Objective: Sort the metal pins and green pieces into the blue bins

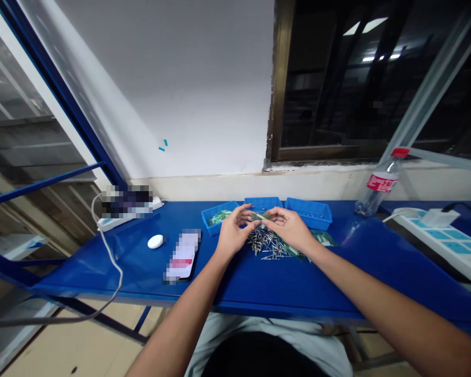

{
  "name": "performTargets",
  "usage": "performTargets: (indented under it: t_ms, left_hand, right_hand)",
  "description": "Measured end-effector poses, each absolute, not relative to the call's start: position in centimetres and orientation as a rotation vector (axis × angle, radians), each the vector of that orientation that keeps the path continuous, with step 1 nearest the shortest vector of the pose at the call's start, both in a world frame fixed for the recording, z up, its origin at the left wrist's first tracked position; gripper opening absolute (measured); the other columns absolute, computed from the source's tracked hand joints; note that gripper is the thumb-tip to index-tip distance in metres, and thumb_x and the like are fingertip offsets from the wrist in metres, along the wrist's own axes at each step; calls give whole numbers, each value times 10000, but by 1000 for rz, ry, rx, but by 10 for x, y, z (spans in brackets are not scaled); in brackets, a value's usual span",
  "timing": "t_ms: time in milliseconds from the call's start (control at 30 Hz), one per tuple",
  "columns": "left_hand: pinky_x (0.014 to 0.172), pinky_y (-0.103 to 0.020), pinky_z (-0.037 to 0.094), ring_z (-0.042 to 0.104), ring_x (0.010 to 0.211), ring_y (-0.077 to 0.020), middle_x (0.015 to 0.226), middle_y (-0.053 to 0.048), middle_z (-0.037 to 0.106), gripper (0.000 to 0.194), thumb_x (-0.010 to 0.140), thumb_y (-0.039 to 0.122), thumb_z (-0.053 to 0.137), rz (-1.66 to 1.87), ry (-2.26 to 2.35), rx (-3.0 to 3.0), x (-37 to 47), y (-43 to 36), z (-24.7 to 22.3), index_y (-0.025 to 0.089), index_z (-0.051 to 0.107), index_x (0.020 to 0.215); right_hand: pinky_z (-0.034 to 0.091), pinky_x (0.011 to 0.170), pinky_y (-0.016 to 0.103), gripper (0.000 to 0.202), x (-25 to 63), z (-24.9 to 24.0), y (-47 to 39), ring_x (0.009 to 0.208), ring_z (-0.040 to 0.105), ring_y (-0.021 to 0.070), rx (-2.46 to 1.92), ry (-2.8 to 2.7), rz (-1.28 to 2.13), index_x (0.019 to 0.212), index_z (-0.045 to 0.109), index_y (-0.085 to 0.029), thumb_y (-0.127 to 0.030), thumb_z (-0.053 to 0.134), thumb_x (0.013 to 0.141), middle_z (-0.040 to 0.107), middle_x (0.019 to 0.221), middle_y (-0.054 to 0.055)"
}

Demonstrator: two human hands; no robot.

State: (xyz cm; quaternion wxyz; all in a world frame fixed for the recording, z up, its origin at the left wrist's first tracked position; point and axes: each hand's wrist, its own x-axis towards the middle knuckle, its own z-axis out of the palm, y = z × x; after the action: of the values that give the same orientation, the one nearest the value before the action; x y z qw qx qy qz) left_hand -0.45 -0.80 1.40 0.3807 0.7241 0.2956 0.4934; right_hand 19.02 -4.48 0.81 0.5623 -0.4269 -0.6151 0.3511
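Both hands meet above a heap of silvery metal pieces [265, 243] on the blue table. My left hand [237, 229] and my right hand [288, 226] pinch a small green and clear packet [260, 215] between them, fingertips almost touching. Just behind are three blue bins: the left bin [210, 226] has green packets [221, 216] in it, the middle bin [262, 201] is partly hidden by the hands, and the right bin [324, 213] holds a few small pieces. More green packets [322, 238] lie beside my right wrist.
On the blue table [141, 272] are a phone [184, 254] and a white oval case [155, 241] at left. An upright plastic bottle [379, 186] and a white power strip [447, 241] are at right. Another power strip [110, 222] and a cable [115, 262] are at far left.
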Motion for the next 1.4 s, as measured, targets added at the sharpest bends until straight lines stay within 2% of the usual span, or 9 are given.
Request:
performTargets:
  t_ms: [133, 267, 333, 567, 800, 967, 1100, 1233, 1400]
  left_hand:
    - [875, -358, 605, 709, 974, -207, 1113, -118, 703, 360, 889, 383, 727, 1221, 764, 1977, -3, -12, 14, 178, 698, 1183]
    - [888, -368, 617, 714, 1031, -230, 1222, -134, 682, 442, 845, 405, 774, 1085, 617, 2010, -2, -16, 15, 182, 705, 1220]
    - [928, -395, 602, 710, 1051, -242, 1171, -117, 722, 347, 893, 398, 721, 1093, 670, 2056, -3, -15, 16, 194, 729, 1173]
    - [892, -370, 608, 742, 965, -225, 1083, -109, 763, 374, 924, 379, 682, 1091, 689, 1960, -3, -11, 10, 169, 673, 1233]
    - [843, -353, 593, 732, 920, -219, 1071, -80, 765, 255, 975, 353, 596, 1208, 841, 2169, -8, -14, 22, 195, 717, 1134]
    - [1054, -442, 468, 626, 1168, -261, 1235, -98, 712, 325, 981, 180, 490, 1487, 1234, 2459, -28, -1, 29, 222, 712, 1214]
    - [1061, -525, 400, 622, 1149, -317, 1157, -115, 739, 276, 913, 135, 519, 1323, 1612, 2506, -35, 8, 22, 211, 750, 1043]
    - [1070, -543, 370, 644, 1091, -319, 1134, -126, 738, 252, 930, 172, 495, 1226, 1622, 2547, -32, 8, 17, 200, 744, 961]
    - [1100, -521, 366, 573, 1217, -325, 1270, -139, 671, 310, 915, 156, 520, 1390, 1540, 2574, -29, 3, 21, 198, 678, 1179]
  right_hand:
    - [597, 713, 321, 282, 192, 7, -42, 857, 699, 200, -1076, -1326, 689, 982, 639, -192, -390, 751, 815, 710, 930, 58]
    - [603, 860, 369, 313, 194, 14, -46, 975, 704, 208, -985, -1481, 883, 1031, 678, -191, -393, 757, 804, 728, 1043, 75]
    - [587, 931, 403, 309, 197, 18, -48, 999, 709, 211, -954, -1537, 950, 1034, 695, -193, -410, 742, 819, 741, 1057, 77]
    - [590, 845, 363, 495, 203, 15, -42, 994, 698, 215, -1050, -1485, 801, 1218, 626, -203, -361, 798, 782, 711, 1149, 109]
    - [578, 848, 381, 328, 201, 12, -42, 964, 697, 221, -1067, -1623, 649, 1169, 672, -198, -334, 700, 872, 730, 1054, 90]
    - [516, 922, 454, 228, 211, 16, -46, 1006, 651, 265, -1205, -1922, 142, 1151, 705, -244, -262, 604, 947, 718, 1067, 89]
    - [445, 1032, 495, 149, 209, 14, -49, 1041, 620, 265, -1111, -2145, 78, 1049, 729, -254, -246, 606, 966, 730, 1033, 58]
    - [489, 950, 425, 138, 198, 16, -58, 1022, 608, 249, -1005, -2293, 152, 1024, 752, -248, -317, 655, 954, 710, 1002, 63]
    - [502, 902, 375, 201, 183, 14, -68, 1006, 600, 236, -982, -2356, 210, 1076, 764, -248, -363, 714, 919, 679, 998, 66]
